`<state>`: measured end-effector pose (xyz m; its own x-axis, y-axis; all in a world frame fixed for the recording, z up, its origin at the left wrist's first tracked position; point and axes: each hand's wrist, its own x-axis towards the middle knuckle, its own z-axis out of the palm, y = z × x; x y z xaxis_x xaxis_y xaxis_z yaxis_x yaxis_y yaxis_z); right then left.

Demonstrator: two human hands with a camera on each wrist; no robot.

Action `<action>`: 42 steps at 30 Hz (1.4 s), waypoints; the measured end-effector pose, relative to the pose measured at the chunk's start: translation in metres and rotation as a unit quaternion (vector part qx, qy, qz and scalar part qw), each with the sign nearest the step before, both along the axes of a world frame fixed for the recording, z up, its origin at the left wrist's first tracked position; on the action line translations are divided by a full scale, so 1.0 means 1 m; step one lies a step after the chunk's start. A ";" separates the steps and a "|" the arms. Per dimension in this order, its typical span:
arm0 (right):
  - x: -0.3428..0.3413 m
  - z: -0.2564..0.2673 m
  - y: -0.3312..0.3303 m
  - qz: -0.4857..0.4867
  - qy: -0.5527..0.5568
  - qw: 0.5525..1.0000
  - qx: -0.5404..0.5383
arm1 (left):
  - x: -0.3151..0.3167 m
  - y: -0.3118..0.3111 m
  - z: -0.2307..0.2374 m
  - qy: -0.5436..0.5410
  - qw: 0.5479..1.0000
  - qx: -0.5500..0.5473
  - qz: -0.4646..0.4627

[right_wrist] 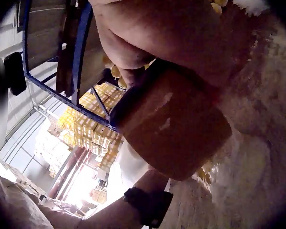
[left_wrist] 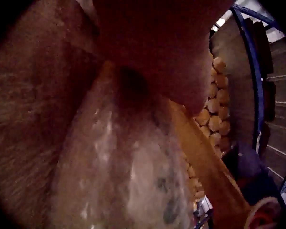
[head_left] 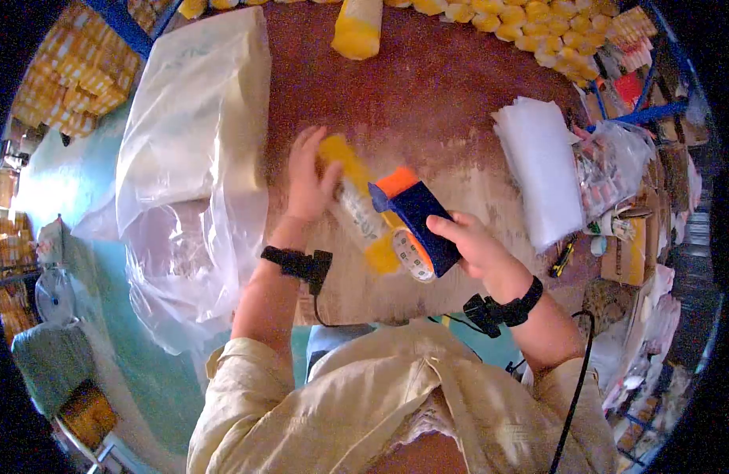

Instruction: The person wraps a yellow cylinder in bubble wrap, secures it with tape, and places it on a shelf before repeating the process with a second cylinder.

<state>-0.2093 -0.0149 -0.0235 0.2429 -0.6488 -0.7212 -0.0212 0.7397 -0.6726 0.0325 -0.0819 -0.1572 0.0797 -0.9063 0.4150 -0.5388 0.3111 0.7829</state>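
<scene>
A long package (head_left: 356,209) with yellow ends and a clear, printed middle lies slanted on the table. My left hand (head_left: 308,178) grips its far-left end, the thumb over the near side; in the left wrist view the hand (left_wrist: 157,47) covers the top of the clear package (left_wrist: 128,167). My right hand (head_left: 479,246) holds a dark blue and orange tape dispenser (head_left: 421,225), thumb on its blue side. The dispenser's tape roll (head_left: 412,254) is at the package's near-right end. In the right wrist view the fingers (right_wrist: 133,57) curl round the dispenser (right_wrist: 176,124).
Plastic-wrapped white material (head_left: 199,110) covers the table's left side. White sheets (head_left: 542,174) and a clear bag of small items (head_left: 613,166) lie at the right. Another yellow roll (head_left: 358,30) lies at the back, before stacked yellow rolls (head_left: 530,30).
</scene>
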 end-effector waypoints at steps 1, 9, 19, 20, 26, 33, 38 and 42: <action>-0.004 -0.002 -0.001 0.002 -0.009 1.000 0.002 | -0.007 0.006 0.007 -0.034 0.999 -0.003 0.000; -0.006 0.013 -0.005 -0.018 -0.018 1.000 -0.001 | -0.008 0.012 -0.017 -0.011 0.998 0.065 0.012; -0.105 0.017 0.117 0.130 0.141 0.981 0.020 | -0.007 0.008 -0.027 -0.029 0.999 0.022 0.031; -0.117 0.006 0.135 0.157 0.159 0.974 -0.021 | -0.008 0.008 -0.029 -0.017 0.999 0.029 0.031; -0.124 -0.021 0.149 0.170 0.131 0.976 0.027 | -0.009 0.007 -0.031 -0.001 0.999 0.029 0.031; -0.091 -0.099 0.117 0.145 0.011 0.987 0.064 | -0.018 0.017 -0.007 -0.088 0.992 0.063 0.070; -0.093 -0.105 0.111 0.159 -0.015 0.987 0.006 | -0.025 0.075 0.042 -0.412 0.874 -0.113 -0.232; -0.101 -0.106 0.110 0.115 -0.094 0.988 0.052 | -0.043 0.057 0.032 -0.525 0.752 -0.183 -0.353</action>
